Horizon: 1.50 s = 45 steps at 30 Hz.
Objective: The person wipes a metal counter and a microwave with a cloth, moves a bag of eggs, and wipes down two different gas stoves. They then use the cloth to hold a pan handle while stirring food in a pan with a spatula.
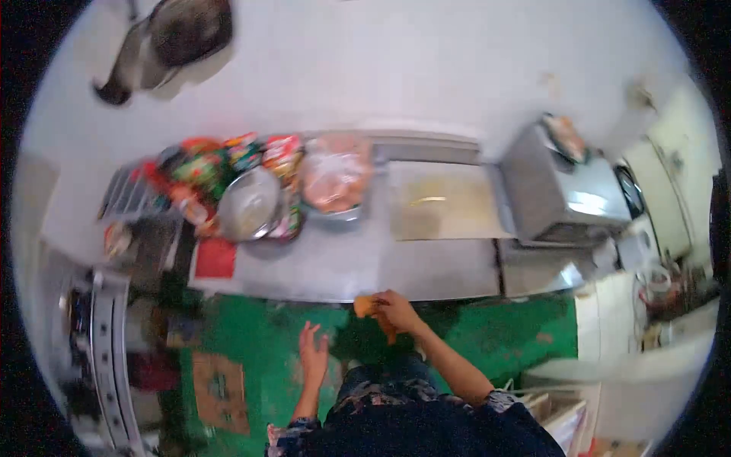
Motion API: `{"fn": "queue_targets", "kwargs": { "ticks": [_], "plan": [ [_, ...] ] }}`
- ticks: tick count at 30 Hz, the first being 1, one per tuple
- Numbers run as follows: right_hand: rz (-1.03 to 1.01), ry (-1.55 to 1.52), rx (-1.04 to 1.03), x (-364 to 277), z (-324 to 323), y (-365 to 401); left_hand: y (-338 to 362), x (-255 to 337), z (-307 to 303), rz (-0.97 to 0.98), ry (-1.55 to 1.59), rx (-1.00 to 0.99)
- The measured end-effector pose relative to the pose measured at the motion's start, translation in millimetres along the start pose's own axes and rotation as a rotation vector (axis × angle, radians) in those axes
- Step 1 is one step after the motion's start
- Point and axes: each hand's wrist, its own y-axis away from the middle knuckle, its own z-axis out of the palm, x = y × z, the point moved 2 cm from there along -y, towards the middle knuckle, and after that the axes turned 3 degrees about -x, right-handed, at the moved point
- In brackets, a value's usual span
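My right hand (396,311) is closed around an orange cloth (365,306), held just off the front edge of the steel counter (335,266). Part of the cloth hangs down below my fingers. My left hand (313,354) is empty, its fingers apart, over the green floor and left of the cloth. On the counter lies a pale cutting board (449,217) with a thin yellow strip (428,201) on it. A metal bowl (250,206) sits further left, beside a large plastic-wrapped bundle of something pinkish-orange (336,175).
Several colourful packets (204,171) crowd the counter's left end near a red square (215,258). A boxy metal appliance (560,183) stands at the right. Flattened cardboard (221,390) lies on the green floor (274,320). A dark pan (190,30) hangs at upper left.
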Motion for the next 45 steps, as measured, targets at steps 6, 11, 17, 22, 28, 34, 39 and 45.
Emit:
{"fn": "queue_targets", "kwargs": {
  "ticks": [6, 11, 17, 22, 28, 34, 39, 45],
  "plan": [
    [0.135, -0.840, 0.419, 31.3, -169.4, 99.9, -58.0, 63.7, 52.1, 0.159, 0.038, -0.008],
    [-0.044, -0.596, 1.028, 56.3, -351.0, 215.5, -85.0, 203.1, 131.5, 0.194, 0.273, -0.039],
    [0.028, 0.186, 1.471, 133.7, -573.1, 289.2, -116.3, 401.5, 274.4, 0.397, 0.372, -0.177],
    [0.152, 0.676, 1.165, 204.6, -677.8, 256.5, -132.0, 530.9, 350.3, 0.711, 0.169, -0.172],
    [-0.157, 0.785, 0.972, 264.7, -757.5, 143.9, -139.1, 548.0, 391.3, 0.720, 0.004, -0.266],
    [-0.192, 0.713, 0.748, 275.2, -780.1, 59.7, -136.9, 551.6, 394.7, 0.678, -0.043, -0.220],
    [-0.355, 0.666, 0.549, 202.6, -714.1, 135.9, -135.6, 553.6, 397.4, 0.685, -0.058, -0.167],
    [-0.237, 0.414, 0.412, 180.0, -634.2, 218.6, -134.7, 553.3, 397.3, 0.681, -0.026, -0.146]
  ]
}}
